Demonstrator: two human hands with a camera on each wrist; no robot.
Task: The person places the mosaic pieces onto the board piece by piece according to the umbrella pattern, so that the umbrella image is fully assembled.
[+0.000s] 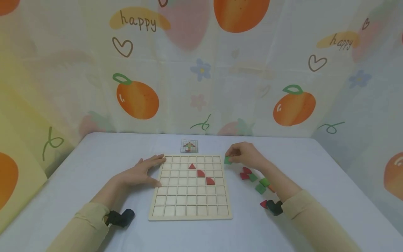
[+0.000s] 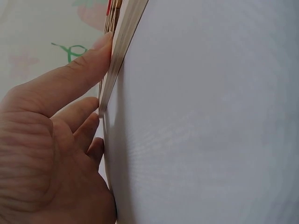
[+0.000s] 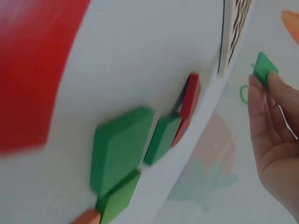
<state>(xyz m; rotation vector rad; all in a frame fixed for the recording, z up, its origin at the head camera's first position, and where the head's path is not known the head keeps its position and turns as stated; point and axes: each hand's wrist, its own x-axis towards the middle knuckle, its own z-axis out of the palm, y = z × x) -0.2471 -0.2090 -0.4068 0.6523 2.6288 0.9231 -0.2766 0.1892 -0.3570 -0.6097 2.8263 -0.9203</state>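
Note:
A square wooden grid board (image 1: 176, 200) lies on the table. Three red pieces sit in its cells: a triangle (image 1: 192, 166), a quarter-circle (image 1: 200, 173) and another quarter-circle (image 1: 210, 181), stepping down to the right. My left hand (image 1: 138, 174) rests at the board's left edge, fingers straight, with the thumb (image 2: 88, 70) touching the rim in the left wrist view. Just off the board's upper right corner, my right hand (image 1: 248, 155) pinches a green square tile (image 3: 264, 68) between thumb and fingers.
Right of the board lie loose pieces: red ones (image 1: 244, 176), green squares (image 1: 260, 188), an orange piece (image 1: 271, 188) partly hidden by the forearm, and a red piece (image 1: 263, 204) near the wrist camera. Behind the board is a small pattern card (image 1: 189, 146). A printed curtain (image 1: 201, 94) hangs behind the table.

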